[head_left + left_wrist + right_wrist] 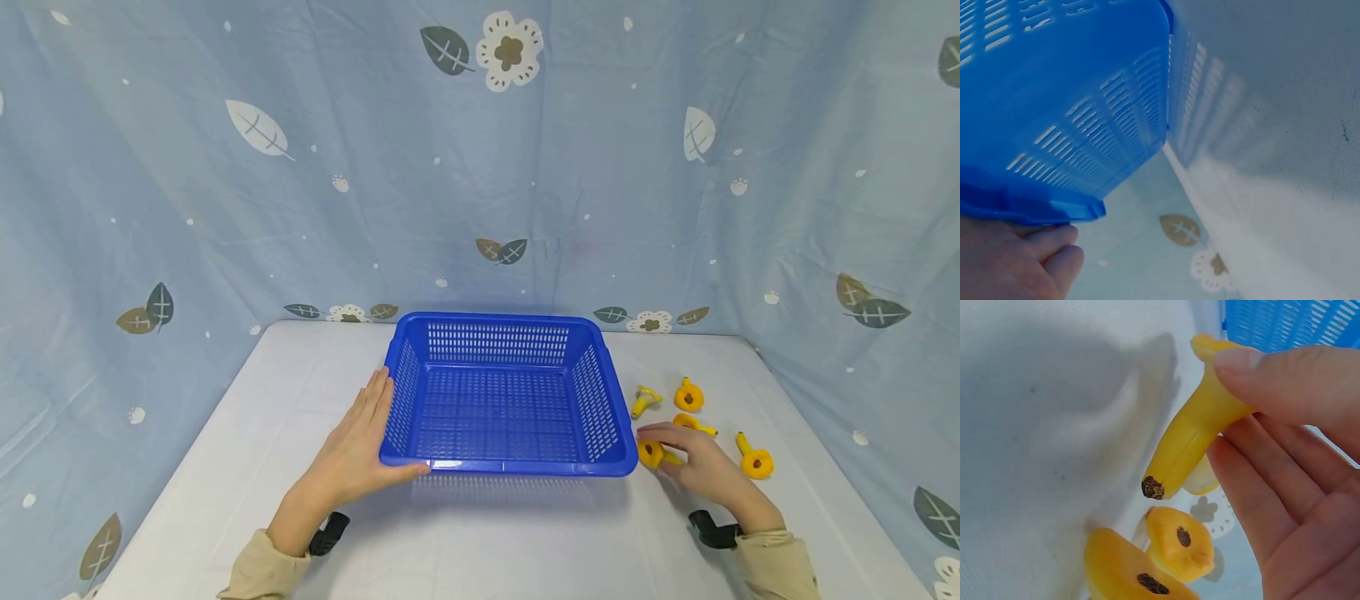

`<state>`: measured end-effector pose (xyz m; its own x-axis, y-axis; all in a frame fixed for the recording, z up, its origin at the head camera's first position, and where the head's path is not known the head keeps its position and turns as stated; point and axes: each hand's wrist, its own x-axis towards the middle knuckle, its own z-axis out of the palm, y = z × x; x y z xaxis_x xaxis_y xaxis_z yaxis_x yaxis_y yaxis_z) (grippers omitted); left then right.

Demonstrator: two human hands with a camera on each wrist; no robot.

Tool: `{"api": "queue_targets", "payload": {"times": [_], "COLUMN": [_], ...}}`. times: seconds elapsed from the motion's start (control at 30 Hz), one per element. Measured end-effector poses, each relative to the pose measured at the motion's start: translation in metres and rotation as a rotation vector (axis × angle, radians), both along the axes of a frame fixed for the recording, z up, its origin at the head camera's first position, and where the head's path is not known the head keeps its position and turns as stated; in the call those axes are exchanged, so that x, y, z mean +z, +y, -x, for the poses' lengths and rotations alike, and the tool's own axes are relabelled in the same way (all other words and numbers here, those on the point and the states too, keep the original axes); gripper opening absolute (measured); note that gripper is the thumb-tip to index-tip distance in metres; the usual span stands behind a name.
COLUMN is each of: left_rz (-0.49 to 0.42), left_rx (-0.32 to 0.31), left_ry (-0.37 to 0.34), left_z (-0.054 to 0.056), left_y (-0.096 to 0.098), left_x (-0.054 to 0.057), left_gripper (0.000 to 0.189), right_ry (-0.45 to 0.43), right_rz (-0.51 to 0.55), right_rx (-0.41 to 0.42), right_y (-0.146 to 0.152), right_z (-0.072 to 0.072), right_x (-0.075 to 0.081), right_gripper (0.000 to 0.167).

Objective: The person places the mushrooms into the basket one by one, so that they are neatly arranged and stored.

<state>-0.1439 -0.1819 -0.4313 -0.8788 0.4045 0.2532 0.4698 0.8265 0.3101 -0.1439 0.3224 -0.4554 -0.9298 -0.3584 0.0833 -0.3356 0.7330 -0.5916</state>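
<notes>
1. Nearest, beige cloth sleeves [266,567] reach the wrists, each of which wears a black band with a small device [328,533].
2. The left hand [352,450] lies at the near left corner of a blue, rectangular, slotted plastic basket [525,467], fingers straight against its left side, thumb spread wide along the near rim.
3. The right hand [697,458] pinches a yellow, smooth, gourd-shaped piece [650,453] just outside the basket's near right corner, thumb pressed on the flared end and fingers behind (whether it touches the table, I cannot tell).
4. That piece's long axis runs roughly left to right: the round end faces the basket, while the neck, with its dark brown tip, points back under the palm. The basket's right wall stands just to its left.
5. To the right of the hand lies a yellow ring-faced piece [757,464], neck pointing away.
6. Just beyond the hand are a partly covered yellow piece [686,421], neck rightward, a slim yellow piece [642,404] near the basket's wall, and a rounded orange-yellow piece [688,395].
7. Farthest, past the white tablecloth [510,542], hangs a pale-blue leaf-printed curtain [375,200].
</notes>
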Motion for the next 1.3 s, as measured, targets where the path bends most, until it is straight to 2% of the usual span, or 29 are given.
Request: {"api": "queue_targets", "payload": {"times": [0.13, 0.27, 0.47, 0.67, 0.83, 1.2, 1.3], "left_rz": [-0.005, -0.002, 0.011, 0.027, 0.042, 0.058, 0.061], "left_rx": [0.001, 0.004, 0.004, 0.021, 0.031, 0.033, 0.039], "left_ry": [-0.015, -0.039, -0.031, -0.047, -0.064, -0.061, -0.059], "left_z": [-0.001, -0.001, 0.0, -0.001, 0.001, 0.002, 0.002], "left_y": [0.0, 0.0, 0.001, 0.004, 0.008, 0.013, 0.014], "left_x": [0.0, 0.001, 0.003, 0.007, 0.011, 0.01, 0.009], "left_gripper": [0.129, 0.129, 0.129, 0.132, 0.134, 0.135, 0.136], "right_ry": [0.058, 0.154, 0.281, 0.33, 0.367, 0.389, 0.39], "right_rz": [-0.003, -0.014, -0.01, -0.002, 0.02, 0.069, 0.118], "right_rx": [0.01, 0.029, 0.024, -0.029, -0.051, -0.017, 0.003], "right_y": [0.0, 0.0, -0.001, -0.001, 0.001, -0.005, -0.011], "right_z": [-0.001, -0.001, 0.001, -0.001, 0.002, 0.015, 0.019], "right_x": [0.005, 0.008, 0.014, 0.027, 0.037, 0.065, 0.073], "right_gripper": [0.046, 0.05, 0.054, 0.049, 0.053, 0.057, 0.058]}}
